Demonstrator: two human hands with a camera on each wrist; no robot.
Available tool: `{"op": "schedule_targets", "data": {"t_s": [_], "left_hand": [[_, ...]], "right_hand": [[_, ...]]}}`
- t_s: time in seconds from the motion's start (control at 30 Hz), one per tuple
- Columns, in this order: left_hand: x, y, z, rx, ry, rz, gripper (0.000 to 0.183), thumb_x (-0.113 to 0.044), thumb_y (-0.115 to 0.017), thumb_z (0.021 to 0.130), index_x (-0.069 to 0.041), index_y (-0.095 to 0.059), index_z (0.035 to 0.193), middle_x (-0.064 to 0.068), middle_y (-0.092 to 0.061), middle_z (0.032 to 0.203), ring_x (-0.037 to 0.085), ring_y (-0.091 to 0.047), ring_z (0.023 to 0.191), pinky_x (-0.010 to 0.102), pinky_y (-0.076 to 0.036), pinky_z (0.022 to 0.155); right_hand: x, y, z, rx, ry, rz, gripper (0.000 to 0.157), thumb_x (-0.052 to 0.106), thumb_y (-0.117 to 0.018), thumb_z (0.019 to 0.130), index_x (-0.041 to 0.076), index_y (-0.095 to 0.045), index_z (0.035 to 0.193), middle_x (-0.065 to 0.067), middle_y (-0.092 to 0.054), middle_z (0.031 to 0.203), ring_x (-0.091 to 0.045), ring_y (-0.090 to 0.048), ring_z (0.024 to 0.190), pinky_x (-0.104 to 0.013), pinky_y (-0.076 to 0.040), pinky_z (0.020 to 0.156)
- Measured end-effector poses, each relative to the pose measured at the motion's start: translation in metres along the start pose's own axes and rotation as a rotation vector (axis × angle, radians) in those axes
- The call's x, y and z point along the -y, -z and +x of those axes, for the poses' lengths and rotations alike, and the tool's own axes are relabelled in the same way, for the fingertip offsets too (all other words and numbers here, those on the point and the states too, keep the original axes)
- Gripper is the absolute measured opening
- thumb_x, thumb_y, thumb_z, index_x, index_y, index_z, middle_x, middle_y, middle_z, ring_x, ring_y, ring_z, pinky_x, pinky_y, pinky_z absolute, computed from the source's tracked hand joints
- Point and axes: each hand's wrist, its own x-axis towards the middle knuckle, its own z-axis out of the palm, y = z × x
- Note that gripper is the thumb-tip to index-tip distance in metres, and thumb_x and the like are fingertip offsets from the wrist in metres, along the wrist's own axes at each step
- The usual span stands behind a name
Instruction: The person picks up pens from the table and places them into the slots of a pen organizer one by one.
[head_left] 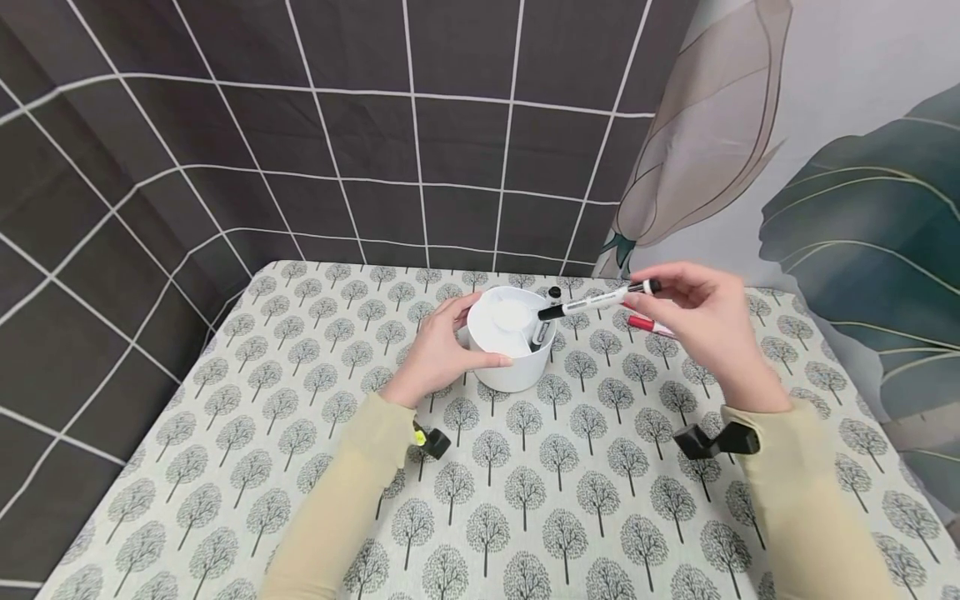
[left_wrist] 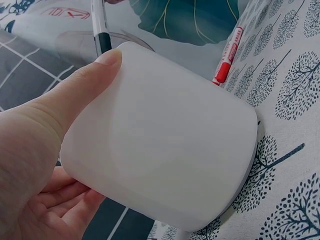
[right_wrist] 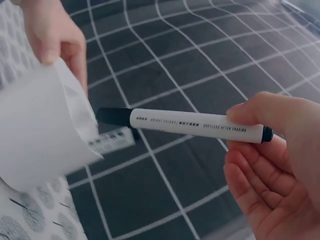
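My left hand grips a white divided pen holder, thumb at the near side and fingers round the far side. In the left wrist view the thumb lies by the rim of the pen holder. My right hand pinches a white whiteboard marker with black ends near its rear end. Its black cap points left, over the holder's opening. Another marker sticks out of the holder, leaning in one compartment. The right wrist view shows the pinched marker apart from the rim.
A red-capped marker lies on the tree-print tablecloth, right of the holder, with another bit of red beside it. A black tip shows at the holder's back edge. A dark gridded curtain hangs behind the table.
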Motion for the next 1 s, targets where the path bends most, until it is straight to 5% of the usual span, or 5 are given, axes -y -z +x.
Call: {"op": "schedule_targets", "data": {"t_s": [0.33,0.77,1.0], "left_hand": [[-0.001,0.001,-0.001,0.007,0.017,0.021,0.111,-0.062,-0.082,0.049,-0.017,-0.041,0.141,-0.005,-0.049,0.13,0.011,-0.049,0.116,0.03,-0.042,0.096],[-0.002,0.001,-0.001,0.006,0.03,0.018,0.113,-0.063,-0.083,0.048,-0.016,-0.041,0.141,-0.006,-0.049,0.131,0.009,-0.049,0.116,0.022,-0.041,0.095],[-0.003,0.002,-0.002,0.006,0.035,0.016,0.112,-0.063,-0.082,0.048,-0.017,-0.041,0.141,-0.005,-0.049,0.131,0.009,-0.049,0.116,0.022,-0.041,0.095]], "right_hand": [[0.025,-0.019,-0.002,0.037,0.005,-0.054,0.023,0.005,-0.074,0.08,-0.002,-0.068,0.101,-0.011,-0.067,0.085,-0.023,-0.061,0.065,-0.02,-0.051,0.054],[0.023,-0.015,-0.002,0.066,-0.018,-0.069,0.025,0.007,-0.076,0.079,-0.001,-0.068,0.101,-0.01,-0.068,0.088,-0.021,-0.064,0.071,-0.021,-0.052,0.056],[0.014,-0.033,0.003,0.13,-0.01,-0.097,0.025,0.005,-0.075,0.078,-0.002,-0.068,0.102,-0.011,-0.068,0.089,-0.021,-0.063,0.071,-0.02,-0.052,0.06]]}}
